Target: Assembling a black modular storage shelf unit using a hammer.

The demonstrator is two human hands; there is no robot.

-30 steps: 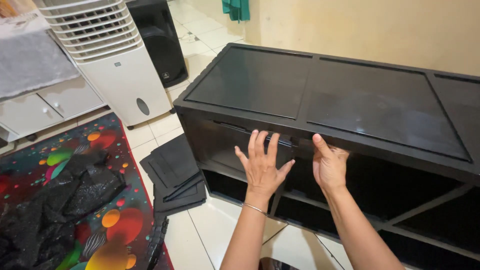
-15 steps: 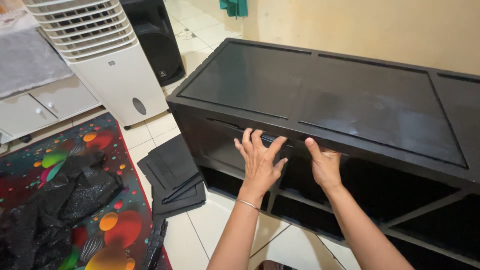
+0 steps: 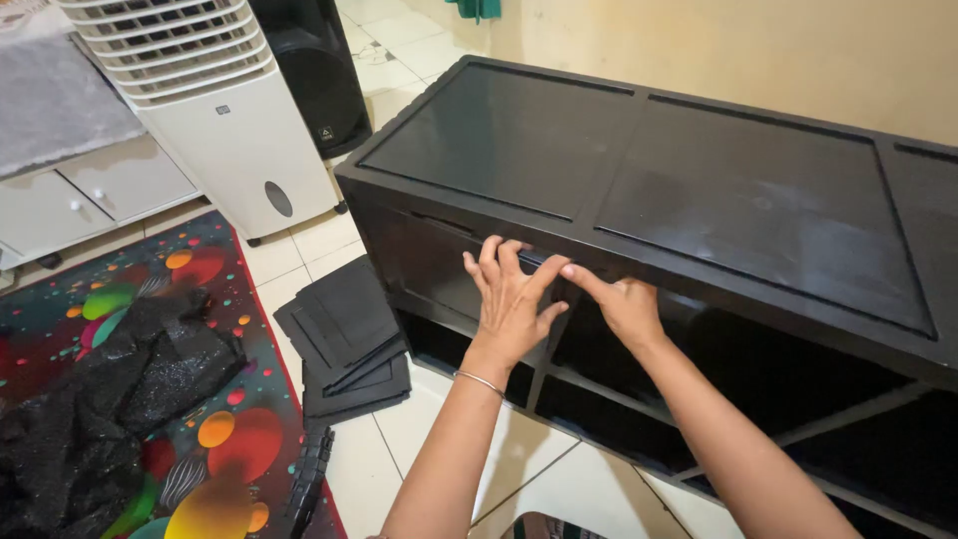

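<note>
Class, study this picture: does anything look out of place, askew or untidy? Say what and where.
Loose black panels lie fanned unevenly on the tiled floor beside the black shelf unit, and crumpled black plastic is heaped on the colourful rug.

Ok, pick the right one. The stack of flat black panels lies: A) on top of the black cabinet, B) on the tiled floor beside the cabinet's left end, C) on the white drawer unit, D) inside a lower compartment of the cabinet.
B: the stack of flat black panels lies on the tiled floor by the left end of the black cabinet, next to the colourful rug, while the left hand and right hand press at the cabinet's front.
</note>
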